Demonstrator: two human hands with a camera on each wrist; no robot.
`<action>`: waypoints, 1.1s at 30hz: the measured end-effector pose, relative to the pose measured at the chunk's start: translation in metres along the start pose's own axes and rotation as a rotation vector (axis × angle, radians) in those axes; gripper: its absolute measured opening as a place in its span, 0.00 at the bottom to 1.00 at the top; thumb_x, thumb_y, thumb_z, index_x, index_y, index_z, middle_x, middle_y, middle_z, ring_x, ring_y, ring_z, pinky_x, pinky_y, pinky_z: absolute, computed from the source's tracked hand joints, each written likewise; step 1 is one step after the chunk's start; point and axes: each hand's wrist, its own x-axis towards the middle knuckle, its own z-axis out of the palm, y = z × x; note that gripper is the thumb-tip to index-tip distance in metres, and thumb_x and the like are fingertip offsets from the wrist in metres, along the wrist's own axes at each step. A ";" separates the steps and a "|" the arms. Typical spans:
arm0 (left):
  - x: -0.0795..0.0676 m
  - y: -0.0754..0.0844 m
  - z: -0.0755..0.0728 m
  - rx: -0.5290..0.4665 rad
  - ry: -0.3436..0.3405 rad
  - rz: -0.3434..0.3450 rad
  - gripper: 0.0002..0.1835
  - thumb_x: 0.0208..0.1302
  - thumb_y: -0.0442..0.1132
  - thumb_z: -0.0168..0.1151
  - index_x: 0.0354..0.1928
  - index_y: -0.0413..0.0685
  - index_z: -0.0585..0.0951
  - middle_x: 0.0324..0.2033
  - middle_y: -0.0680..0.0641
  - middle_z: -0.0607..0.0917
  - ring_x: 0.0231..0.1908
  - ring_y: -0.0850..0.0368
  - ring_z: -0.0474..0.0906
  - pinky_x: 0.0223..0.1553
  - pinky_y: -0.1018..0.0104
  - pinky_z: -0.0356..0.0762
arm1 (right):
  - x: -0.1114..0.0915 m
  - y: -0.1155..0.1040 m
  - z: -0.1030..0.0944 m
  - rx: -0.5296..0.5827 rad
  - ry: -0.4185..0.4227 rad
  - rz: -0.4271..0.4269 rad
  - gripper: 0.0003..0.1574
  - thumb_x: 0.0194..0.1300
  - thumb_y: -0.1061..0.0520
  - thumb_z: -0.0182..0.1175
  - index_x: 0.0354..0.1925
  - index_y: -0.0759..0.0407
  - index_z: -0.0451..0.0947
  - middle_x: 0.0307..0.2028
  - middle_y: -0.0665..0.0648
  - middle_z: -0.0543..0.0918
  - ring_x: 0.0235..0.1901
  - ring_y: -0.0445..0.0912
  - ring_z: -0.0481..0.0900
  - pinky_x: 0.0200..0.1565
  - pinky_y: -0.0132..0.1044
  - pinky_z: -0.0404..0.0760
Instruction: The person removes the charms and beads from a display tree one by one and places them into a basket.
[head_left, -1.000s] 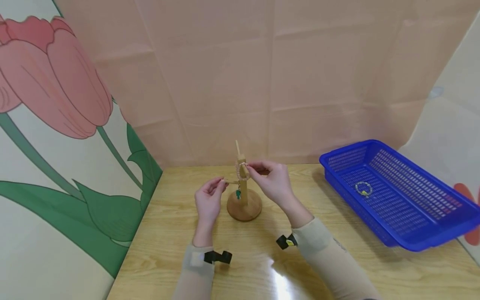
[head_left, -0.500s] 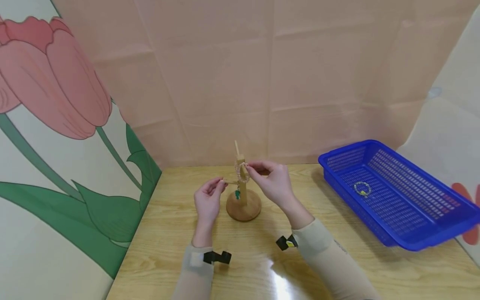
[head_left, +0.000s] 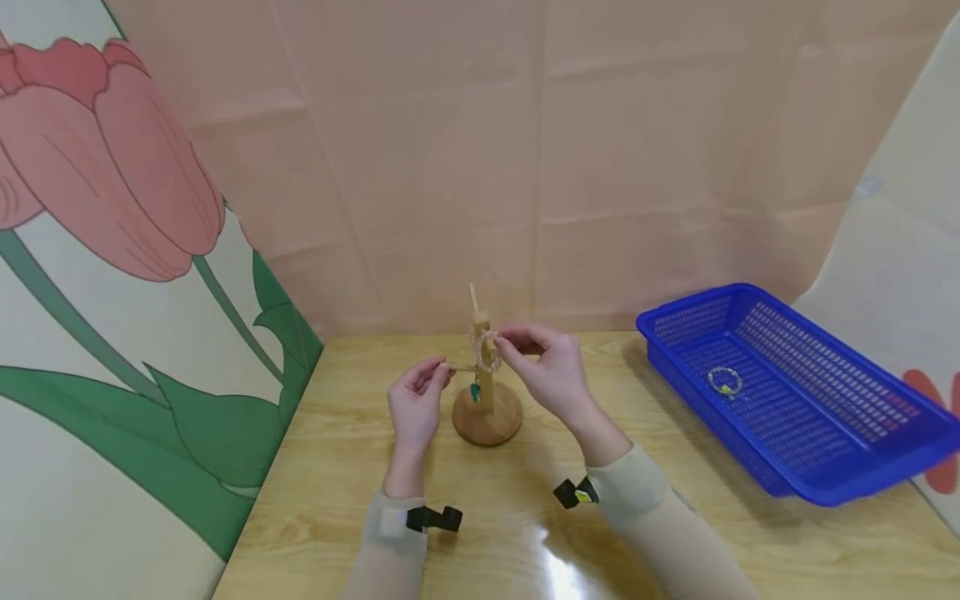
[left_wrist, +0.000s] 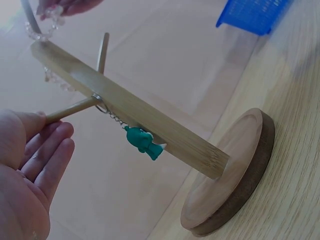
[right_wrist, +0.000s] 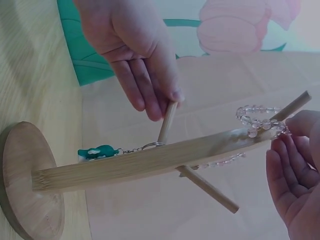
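A wooden jewelry stand with a round base, a post and thin side pegs stands on the table. My left hand pinches the tip of the left peg between thumb and finger. From that peg a green figure keychain hangs by its ring, close to the post. Near the top of the post my right hand pinches a bracelet of clear pinkish beads, which lies against the upper peg. More such beads show on the post's other side, partly hidden behind it.
To the right sits a blue plastic basket with perforated walls, holding a yellowish bracelet with a yellow charm. Behind the stand hangs a pinkish cloth. A wall with a tulip picture borders the table's left side.
The beaded loop by my right fingers hangs slightly lower and farther right than a second ago. My left hand keeps its pinch on the peg, and both hands have barely moved.
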 end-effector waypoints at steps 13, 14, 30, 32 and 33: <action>-0.001 0.000 0.003 0.004 0.020 -0.004 0.12 0.72 0.28 0.70 0.50 0.23 0.85 0.40 0.30 0.90 0.36 0.61 0.91 0.45 0.67 0.92 | -0.006 0.000 -0.004 0.066 0.031 -0.068 0.05 0.69 0.63 0.74 0.44 0.60 0.91 0.39 0.51 0.92 0.35 0.44 0.87 0.41 0.29 0.89; -0.001 0.000 0.003 0.002 0.020 -0.005 0.12 0.72 0.28 0.70 0.50 0.22 0.85 0.41 0.30 0.90 0.36 0.61 0.91 0.45 0.67 0.92 | -0.007 -0.001 -0.005 0.066 0.031 -0.070 0.05 0.69 0.63 0.74 0.44 0.60 0.91 0.39 0.51 0.92 0.35 0.44 0.87 0.41 0.29 0.89; -0.007 0.021 0.007 0.030 0.016 0.033 0.08 0.72 0.23 0.66 0.48 0.21 0.85 0.39 0.29 0.90 0.38 0.53 0.92 0.44 0.68 0.92 | -0.011 -0.011 -0.007 0.074 0.051 -0.106 0.04 0.68 0.66 0.74 0.42 0.61 0.91 0.37 0.55 0.91 0.34 0.43 0.87 0.40 0.26 0.88; -0.007 0.018 0.006 0.020 0.011 0.033 0.09 0.73 0.23 0.66 0.48 0.20 0.84 0.40 0.29 0.90 0.38 0.53 0.92 0.44 0.68 0.92 | -0.012 -0.011 -0.007 0.073 0.055 -0.110 0.04 0.68 0.66 0.74 0.42 0.61 0.91 0.37 0.54 0.91 0.34 0.43 0.87 0.40 0.26 0.88; -0.005 0.014 0.005 0.011 0.011 0.028 0.09 0.72 0.23 0.66 0.49 0.19 0.84 0.40 0.27 0.90 0.38 0.53 0.92 0.44 0.67 0.92 | -0.013 -0.011 -0.007 0.072 0.054 -0.111 0.05 0.67 0.65 0.75 0.42 0.61 0.91 0.36 0.53 0.91 0.34 0.44 0.87 0.40 0.26 0.88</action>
